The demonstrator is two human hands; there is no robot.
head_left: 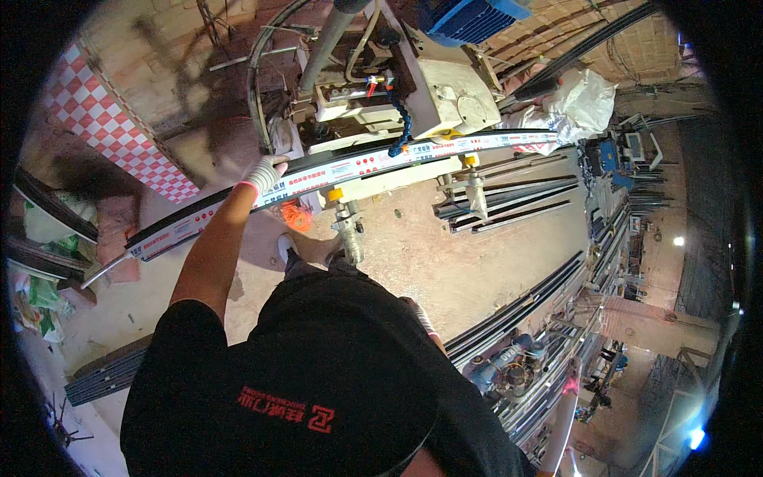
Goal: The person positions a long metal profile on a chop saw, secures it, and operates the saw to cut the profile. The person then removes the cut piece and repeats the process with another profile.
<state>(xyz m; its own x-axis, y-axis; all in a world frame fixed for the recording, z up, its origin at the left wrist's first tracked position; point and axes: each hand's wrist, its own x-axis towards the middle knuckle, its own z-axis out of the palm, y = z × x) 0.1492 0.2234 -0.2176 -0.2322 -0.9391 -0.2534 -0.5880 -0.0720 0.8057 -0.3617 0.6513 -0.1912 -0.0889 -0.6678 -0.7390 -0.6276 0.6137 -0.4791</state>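
Note:
A long metal profile (306, 182), dark along its far edge and wrapped in white printed film, runs across the machine in front of me. My left hand (270, 170), with a pale striped band around it, is closed over the profile left of the machine head. Low at my side, my right hand (415, 308) is mostly hidden behind my body; its fingers cannot be made out, and a striped band shows at the wrist. Two metal clamp cylinders with yellow tops, a left one (348, 230) and a right one (475, 195), stand on the near side of the profile.
The white machine head (457, 99) with a blue motor (473, 20) stands beyond the profile, and a blue jointed coolant hose (404, 119) hangs down to it. Dark profiles (517, 191) lie on the floor to the right. A red-and-white checkered panel (119, 119) stands at far left.

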